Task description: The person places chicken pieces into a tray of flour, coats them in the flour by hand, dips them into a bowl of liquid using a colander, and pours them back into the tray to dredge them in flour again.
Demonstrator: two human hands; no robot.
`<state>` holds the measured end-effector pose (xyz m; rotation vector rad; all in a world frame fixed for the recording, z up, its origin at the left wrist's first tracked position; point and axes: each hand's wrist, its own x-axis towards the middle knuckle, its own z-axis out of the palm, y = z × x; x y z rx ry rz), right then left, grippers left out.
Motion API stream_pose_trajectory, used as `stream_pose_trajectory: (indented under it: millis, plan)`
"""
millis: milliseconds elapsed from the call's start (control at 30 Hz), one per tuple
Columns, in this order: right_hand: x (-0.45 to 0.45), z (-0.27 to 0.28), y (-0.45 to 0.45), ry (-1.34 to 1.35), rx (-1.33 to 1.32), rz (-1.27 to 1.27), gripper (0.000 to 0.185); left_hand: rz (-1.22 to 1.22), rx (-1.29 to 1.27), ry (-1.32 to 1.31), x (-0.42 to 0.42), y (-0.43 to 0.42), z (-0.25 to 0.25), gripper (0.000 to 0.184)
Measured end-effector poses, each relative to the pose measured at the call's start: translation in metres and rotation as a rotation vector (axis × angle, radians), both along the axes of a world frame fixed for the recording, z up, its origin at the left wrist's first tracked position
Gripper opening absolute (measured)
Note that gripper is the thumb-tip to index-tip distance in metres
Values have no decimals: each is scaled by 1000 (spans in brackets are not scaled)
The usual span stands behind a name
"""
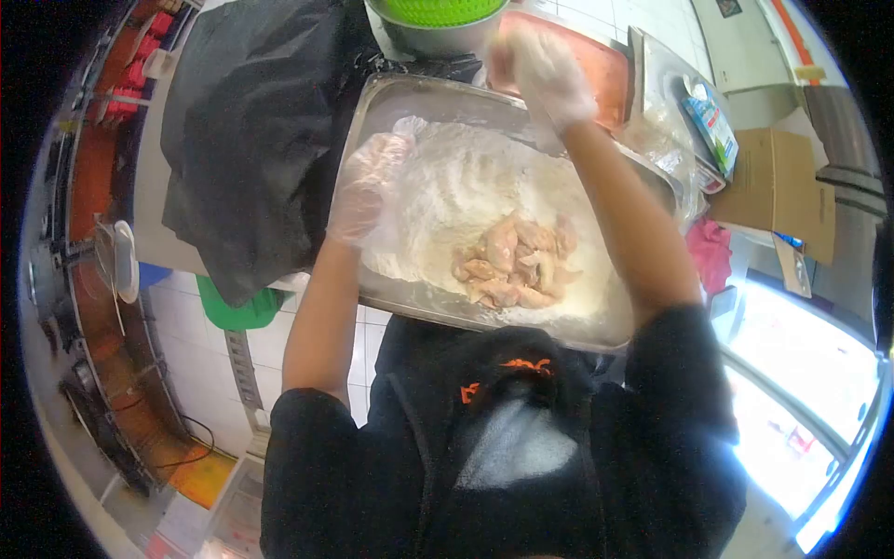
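A deep metal tray (374, 101) holds white flour (456, 177). Raw chicken pieces (512, 265) lie in a heap on the flour toward the near side. My left hand (371, 191), in a clear plastic glove, rests at the left side of the flour with its fingers stretched out and nothing visible in them. Also gloved, my right hand (545, 79) is raised over the tray's far edge, by a pinkish-orange tub (601, 79). Motion smears its fingers, so whether it holds anything is unclear.
Black plastic sheeting (256, 140) covers the surface left of the tray. A green basket (442, 11) sits in a metal bowl behind it. To the right are crumpled clear plastic (666, 154), a blue packet (712, 130) and a cardboard box (778, 191).
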<state>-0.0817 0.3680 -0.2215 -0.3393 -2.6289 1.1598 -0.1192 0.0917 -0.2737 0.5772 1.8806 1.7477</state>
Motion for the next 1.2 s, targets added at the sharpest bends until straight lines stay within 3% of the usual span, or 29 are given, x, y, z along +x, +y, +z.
stream_pose_trajectory:
  millis: [33, 100, 167, 200, 267, 333, 367, 500, 567, 600, 667, 700, 767, 800, 833, 900, 1000, 1033, 1067, 1133, 1167, 1200]
  plan:
    - [36, 10, -12, -77, 143, 166, 19, 13, 2, -7, -1, -2, -7, 17]
    - [82, -35, -20, -357, -614, 32, 24, -158, -487, 421, 0, -7, -35, 24]
    - [123, -125, 0, -213, -345, 74, 30, -466, -720, 918, -4, -16, -76, 28]
    - [125, -128, -1, -219, -353, 79, 30, -771, -834, 898, -7, -7, -90, 36]
    - [132, -130, -9, -198, 330, 147, 36, -1094, -943, 851, 2, 4, -97, 46]
    - [126, -140, -20, -210, 343, 271, 37, -465, -734, 923, 25, 9, -103, 48]
    - [121, -142, -28, -207, 350, 326, 38, -482, -746, 922, 35, 9, -99, 48]
    - [119, -124, -42, -344, 147, 348, 34, -412, -451, -45, 56, 20, -72, 45]
    - [131, -82, -28, -640, -180, 344, 24, -411, -377, -285, 61, 31, -66, 45]
    - [144, -84, -16, -638, -186, 321, 24, -477, -416, 34, 58, 33, -65, 43]
    - [184, -94, 14, -242, -813, 211, 25, -578, -447, 670, 51, 32, -65, 41]
    - [195, -102, 26, -244, -815, 193, 25, -610, -446, 987, 48, 29, -66, 40]
    - [205, -126, 57, -157, -272, -28, 27, -628, -411, 1623, 45, 26, -64, 39]
    - [211, -141, 68, -159, -271, -35, 27, -775, -773, 775, 38, 35, -42, 44]
    - [215, -157, 78, -395, -11, -80, 27, -777, -770, 778, 37, 40, -28, 44]
    - [215, -157, 78, -621, 254, -128, 28, -1044, -1496, 681, 39, 43, -9, 52]
    - [213, -138, 43, -716, 178, -44, 27, -1266, -1321, 619, 7, -13, -97, 61]
    - [218, -152, 35, -713, 100, 7, 27, -1267, -1321, 627, 25, -8, -81, 61]
    - [221, -158, 28, -709, 22, 59, 27, -803, -1097, 292, 61, 0, -49, 62]
    - [229, -136, 1, -780, -938, -314, 28, -343, -832, -20, 80, 2, -65, 69]
    - [231, -121, -12, -778, -938, -315, 28, -431, -807, -147, 80, -1, -124, 73]
    - [232, -104, -24, -672, -1065, -305, 32, -443, -820, -228, 84, 6, -129, 68]
